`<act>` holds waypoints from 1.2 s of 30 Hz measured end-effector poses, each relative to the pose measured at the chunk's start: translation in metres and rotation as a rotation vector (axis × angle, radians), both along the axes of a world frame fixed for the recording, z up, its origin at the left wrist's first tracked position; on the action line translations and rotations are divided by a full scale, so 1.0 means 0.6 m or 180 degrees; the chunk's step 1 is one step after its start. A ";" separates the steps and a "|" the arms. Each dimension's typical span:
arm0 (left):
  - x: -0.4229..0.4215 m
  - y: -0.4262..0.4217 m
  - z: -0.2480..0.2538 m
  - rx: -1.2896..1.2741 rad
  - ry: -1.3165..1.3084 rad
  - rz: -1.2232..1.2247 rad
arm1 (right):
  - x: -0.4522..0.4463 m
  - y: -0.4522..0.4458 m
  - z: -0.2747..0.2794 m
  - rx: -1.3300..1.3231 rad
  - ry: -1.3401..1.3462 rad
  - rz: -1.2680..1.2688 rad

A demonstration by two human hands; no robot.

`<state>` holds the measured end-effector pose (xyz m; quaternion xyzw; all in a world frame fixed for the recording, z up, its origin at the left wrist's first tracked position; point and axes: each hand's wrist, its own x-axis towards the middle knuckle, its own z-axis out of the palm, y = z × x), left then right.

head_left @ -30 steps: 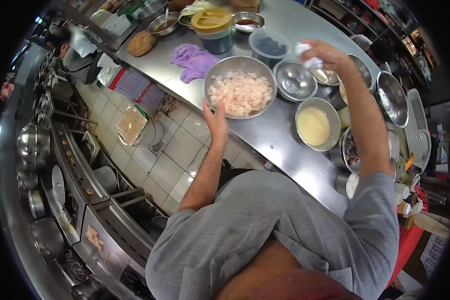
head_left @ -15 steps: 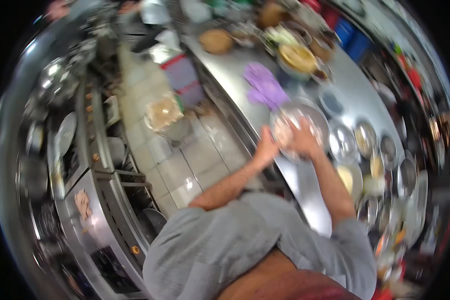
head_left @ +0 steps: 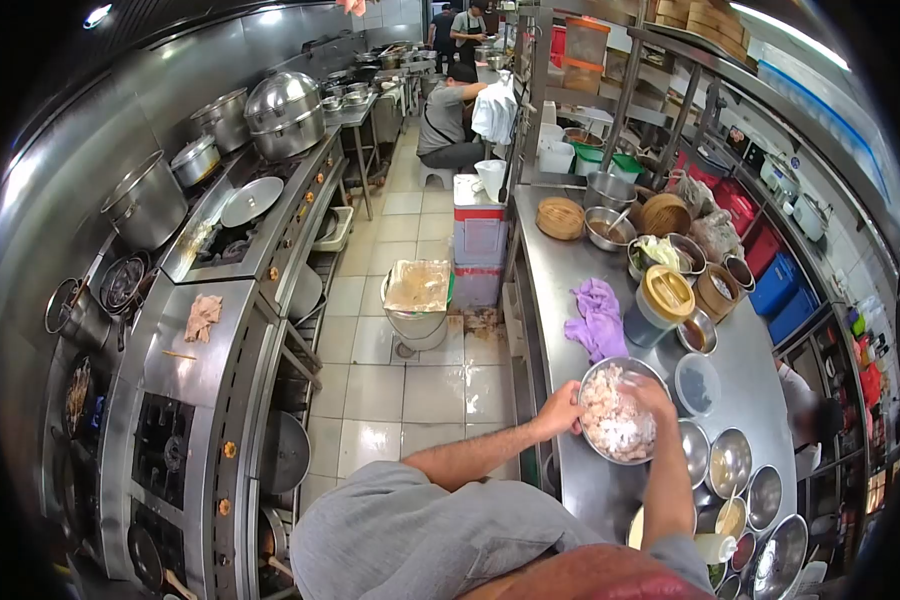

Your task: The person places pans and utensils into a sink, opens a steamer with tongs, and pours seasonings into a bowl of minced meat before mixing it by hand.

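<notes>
A metal mixing bowl point(head_left: 625, 366) rests near the front edge of the steel counter. In it lie pale pinkish chunks that look like raw meat point(head_left: 604, 400), with white powder over part of them. My left hand point(head_left: 562, 409) grips the bowl's left rim, thumb and fingers closed on it. Reaching down into the bowl from the right, my right hand point(head_left: 654, 402) touches the chunks; its fingers are blurred and partly hidden. A crumpled purple cloth point(head_left: 597, 318) lies just beyond the bowl. To the bowl's right is a clear round container point(head_left: 697, 386).
Several metal bowls point(head_left: 730, 458) crowd the counter at right. Behind them stands a tub with a yellow lid point(head_left: 667, 292). Left of the aisle runs a stove line point(head_left: 195, 385). A covered bucket point(head_left: 417, 330) sits on the tiled floor. A co-worker point(head_left: 445, 125) sits farther back.
My view has tilted up and turned, showing more of the aisle and the co-workers. My left hand has come onto the bowl's rim. My right hand is still in the bowl.
</notes>
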<state>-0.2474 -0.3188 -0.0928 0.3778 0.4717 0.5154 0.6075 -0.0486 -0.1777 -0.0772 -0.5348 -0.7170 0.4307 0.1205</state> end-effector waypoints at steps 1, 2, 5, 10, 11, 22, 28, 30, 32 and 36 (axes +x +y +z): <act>0.000 -0.001 0.003 0.0042 -0.0066 0.0023 | -0.025 0.028 -0.065 0.0569 -0.1008 0.0679; 0.002 0.001 0.005 0.0001 -0.0144 0.0030 | -0.039 0.022 -0.070 0.0851 -0.1512 0.1023; 0.012 0.000 -0.006 -0.0185 -0.0122 0.0289 | -0.099 -0.096 0.034 0.0980 -0.1964 0.1129; 0.023 -0.020 -0.006 -0.0206 -0.0148 0.0231 | 0.029 -0.144 0.039 0.1393 -0.0824 0.0668; 0.024 -0.017 -0.012 -0.0172 -0.0200 0.0224 | 0.041 -0.148 0.040 0.1615 -0.0576 -0.0154; -0.006 -0.005 0.008 -0.0039 -0.0131 -0.0147 | -0.077 -0.123 0.049 0.0421 -0.0045 -0.0931; -0.017 -0.005 -0.008 0.0015 -0.0082 -0.0244 | -0.119 -0.199 0.047 0.1186 -0.1674 -0.0461; -0.021 0.002 -0.015 0.0037 -0.0131 -0.0292 | -0.124 -0.192 0.052 0.1074 -0.2067 -0.0509; -0.014 0.003 -0.021 0.0022 -0.0375 -0.0341 | -0.091 -0.165 0.038 0.1484 -0.2099 -0.0526; -0.019 0.002 -0.007 -0.0015 -0.0282 -0.0307 | -0.032 -0.104 -0.011 0.1460 -0.2196 -0.0826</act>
